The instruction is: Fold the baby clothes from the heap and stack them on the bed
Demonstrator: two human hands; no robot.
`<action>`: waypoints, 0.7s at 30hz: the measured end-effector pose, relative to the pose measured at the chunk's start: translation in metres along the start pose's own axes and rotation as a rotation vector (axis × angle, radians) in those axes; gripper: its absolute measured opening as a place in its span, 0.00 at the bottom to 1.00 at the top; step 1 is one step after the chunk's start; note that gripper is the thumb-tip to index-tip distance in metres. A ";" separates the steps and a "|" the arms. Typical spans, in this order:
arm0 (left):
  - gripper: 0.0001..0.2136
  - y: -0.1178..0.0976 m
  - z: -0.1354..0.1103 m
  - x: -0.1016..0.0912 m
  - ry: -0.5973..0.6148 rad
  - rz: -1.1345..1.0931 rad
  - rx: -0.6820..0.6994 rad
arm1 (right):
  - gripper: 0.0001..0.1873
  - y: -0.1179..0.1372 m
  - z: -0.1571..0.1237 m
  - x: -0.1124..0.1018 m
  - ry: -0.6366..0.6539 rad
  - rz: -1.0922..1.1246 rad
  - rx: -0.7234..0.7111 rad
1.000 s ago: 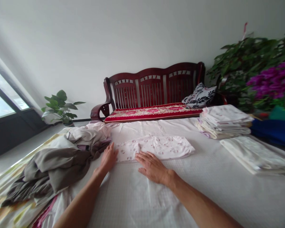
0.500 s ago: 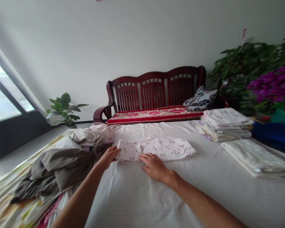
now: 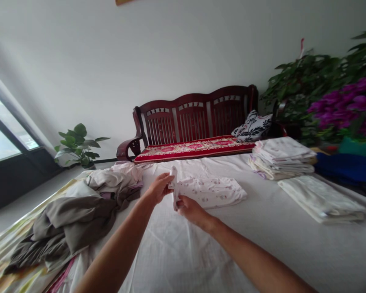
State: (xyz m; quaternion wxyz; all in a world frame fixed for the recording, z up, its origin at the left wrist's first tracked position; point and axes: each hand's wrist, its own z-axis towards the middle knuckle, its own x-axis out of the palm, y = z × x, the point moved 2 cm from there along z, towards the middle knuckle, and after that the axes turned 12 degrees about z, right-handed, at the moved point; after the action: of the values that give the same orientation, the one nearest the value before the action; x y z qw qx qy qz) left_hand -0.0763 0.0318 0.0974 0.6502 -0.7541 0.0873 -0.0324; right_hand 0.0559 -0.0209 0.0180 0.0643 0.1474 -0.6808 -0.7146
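A white garment (image 3: 212, 191) with a small pinkish print lies as a folded strip on the white sheet, its left end lifted and turned up. My left hand (image 3: 161, 188) is closed on that raised end, thumb and fingers pinching the cloth. At the lower edge of the same fold, my right hand (image 3: 190, 208) grips the fabric with its fingertips partly hidden behind it. The right part of the strip rests flat on the white sheet (image 3: 232, 252).
On the left is a heap of crumpled clothes (image 3: 73, 219). Folded clothes (image 3: 282, 158) are stacked at the right, with another folded cloth (image 3: 323, 199) in front. Behind stand a wooden bench (image 3: 192, 118) with a cushion (image 3: 253, 126), a potted plant (image 3: 79, 146) and purple flowers (image 3: 344, 106).
The garment's left end has been lifted and folded toward the right. My left hand moved right with it, and my right hand now grips the fold instead of lying on the cloth.
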 end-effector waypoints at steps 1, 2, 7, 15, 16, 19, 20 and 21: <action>0.07 -0.001 0.003 0.009 0.010 0.004 -0.006 | 0.15 -0.001 -0.002 0.000 0.001 0.073 0.039; 0.07 0.000 0.005 0.019 0.022 0.008 -0.013 | 0.14 -0.001 -0.004 0.000 0.003 0.145 0.082; 0.06 0.012 0.016 0.060 0.078 0.041 -0.073 | 0.16 -0.007 -0.022 0.000 -0.010 0.539 0.262; 0.10 0.052 0.028 0.100 0.110 0.137 -0.154 | 0.17 -0.004 -0.039 0.004 -0.110 1.005 0.351; 0.10 0.055 0.029 0.102 0.110 0.153 -0.156 | 0.16 -0.004 -0.042 0.004 -0.135 1.033 0.367; 0.11 0.059 0.030 0.105 0.135 0.187 -0.134 | 0.15 -0.005 -0.055 0.000 -0.181 1.029 0.389; 0.10 0.059 0.029 0.103 0.141 0.194 -0.112 | 0.16 -0.006 -0.060 -0.003 -0.179 0.990 0.395; 0.10 0.058 0.029 0.100 0.138 0.199 -0.084 | 0.15 -0.007 -0.066 -0.008 -0.166 0.931 0.398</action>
State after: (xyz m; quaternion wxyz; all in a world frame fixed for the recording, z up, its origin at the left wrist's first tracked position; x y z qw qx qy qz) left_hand 0.0212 0.0342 0.0290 0.6105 -0.7642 0.2074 -0.0160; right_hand 0.0843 -0.0806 0.0098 0.2919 -0.2191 -0.8001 -0.4760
